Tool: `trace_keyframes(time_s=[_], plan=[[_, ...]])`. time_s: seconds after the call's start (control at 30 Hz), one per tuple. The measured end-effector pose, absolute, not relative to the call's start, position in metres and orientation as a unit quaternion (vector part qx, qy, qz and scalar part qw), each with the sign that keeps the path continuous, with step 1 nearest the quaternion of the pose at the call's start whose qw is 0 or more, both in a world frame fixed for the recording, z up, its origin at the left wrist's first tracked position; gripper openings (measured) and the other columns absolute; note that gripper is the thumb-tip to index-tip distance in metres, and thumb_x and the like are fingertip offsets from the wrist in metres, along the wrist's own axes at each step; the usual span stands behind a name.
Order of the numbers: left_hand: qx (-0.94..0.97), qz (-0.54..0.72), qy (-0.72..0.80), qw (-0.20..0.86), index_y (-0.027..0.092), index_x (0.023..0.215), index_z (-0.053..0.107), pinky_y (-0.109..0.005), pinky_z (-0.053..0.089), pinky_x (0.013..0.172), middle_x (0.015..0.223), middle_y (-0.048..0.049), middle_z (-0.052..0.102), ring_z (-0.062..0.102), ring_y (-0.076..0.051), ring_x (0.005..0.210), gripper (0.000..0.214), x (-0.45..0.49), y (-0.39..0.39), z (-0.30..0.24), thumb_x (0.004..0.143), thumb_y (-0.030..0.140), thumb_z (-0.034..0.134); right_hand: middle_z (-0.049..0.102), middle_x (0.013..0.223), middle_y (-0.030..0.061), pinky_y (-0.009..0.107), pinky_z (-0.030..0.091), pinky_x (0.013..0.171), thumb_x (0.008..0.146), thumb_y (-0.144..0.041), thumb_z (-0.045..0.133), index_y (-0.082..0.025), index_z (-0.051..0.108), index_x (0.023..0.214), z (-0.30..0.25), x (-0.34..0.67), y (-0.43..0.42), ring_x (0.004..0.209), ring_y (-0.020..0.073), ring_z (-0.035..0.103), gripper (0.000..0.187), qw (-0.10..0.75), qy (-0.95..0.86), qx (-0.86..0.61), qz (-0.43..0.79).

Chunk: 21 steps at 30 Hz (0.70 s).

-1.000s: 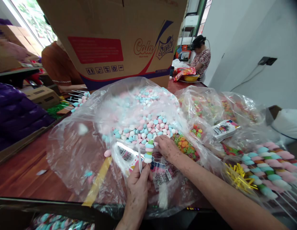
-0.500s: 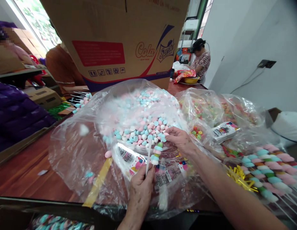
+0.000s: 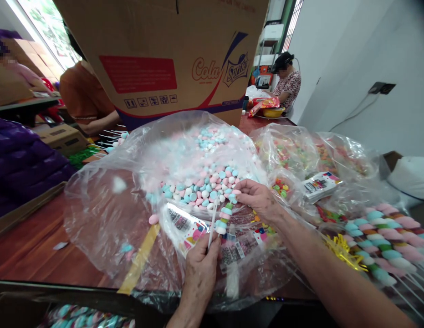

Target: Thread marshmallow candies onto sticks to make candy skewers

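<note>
My left hand is closed round white sticks and a skewer of stacked candies in blue, pink, green and white. At the skewer's upper end, my right hand pinches small pink and blue candies between thumb and fingertips. Whether they are threaded on the stick cannot be made out. Just beyond both hands, pink, blue and white candies lie heaped in a large clear plastic bag. Printed packets show beneath the plastic.
Finished candy skewers lie at the right beside gold twist ties. Bags of gummies and a stack of packets stand behind them. A large carton blocks the back. Co-workers sit beyond it. A box of wrapped skewers is at lower left.
My hands hold nearly the same pose, the right fingers still at the skewer's upper end. The view has shifted slightly. Behind the carton, a co-worker's forearm shows more.
</note>
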<state>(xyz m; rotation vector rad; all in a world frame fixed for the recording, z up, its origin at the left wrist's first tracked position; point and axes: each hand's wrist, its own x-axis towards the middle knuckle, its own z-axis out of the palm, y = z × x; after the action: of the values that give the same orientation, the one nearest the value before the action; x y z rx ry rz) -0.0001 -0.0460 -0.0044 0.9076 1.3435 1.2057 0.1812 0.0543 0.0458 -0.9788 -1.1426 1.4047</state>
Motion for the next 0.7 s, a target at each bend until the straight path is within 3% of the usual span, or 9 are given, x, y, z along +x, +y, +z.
trace_keyframes(time_s=[0.3, 0.7], plan=[[0.390, 0.499, 0.593, 0.497, 0.019, 0.071, 0.070, -0.021, 0.019, 0.039, 0.050, 0.0044, 0.048, 0.029, -0.009, 0.041, 0.025, 0.006, -0.048, -0.007, 0.075, 0.043, 0.073, 0.066, 0.078, -0.0034, 0.023, 0.048, 0.069, 0.073, -0.030, 0.077, -0.019, 0.068, 0.084, 0.042, 0.185, 0.058, 0.072, 0.0107, 0.061, 0.018, 0.502, -0.549, -0.391, 0.542], [0.401, 0.508, 0.591, 0.480, 0.019, 0.065, 0.064, -0.021, 0.026, 0.041, 0.049, 0.0054, 0.046, 0.035, -0.010, 0.043, 0.033, 0.004, -0.048, -0.015, 0.077, 0.049, 0.069, 0.069, 0.081, -0.0008, 0.027, 0.050, 0.074, 0.082, -0.028, 0.067, -0.020, 0.071, 0.091, 0.039, 0.176, 0.045, 0.077, 0.0140, 0.064, 0.013, 0.444, -0.656, -0.421, 0.441]])
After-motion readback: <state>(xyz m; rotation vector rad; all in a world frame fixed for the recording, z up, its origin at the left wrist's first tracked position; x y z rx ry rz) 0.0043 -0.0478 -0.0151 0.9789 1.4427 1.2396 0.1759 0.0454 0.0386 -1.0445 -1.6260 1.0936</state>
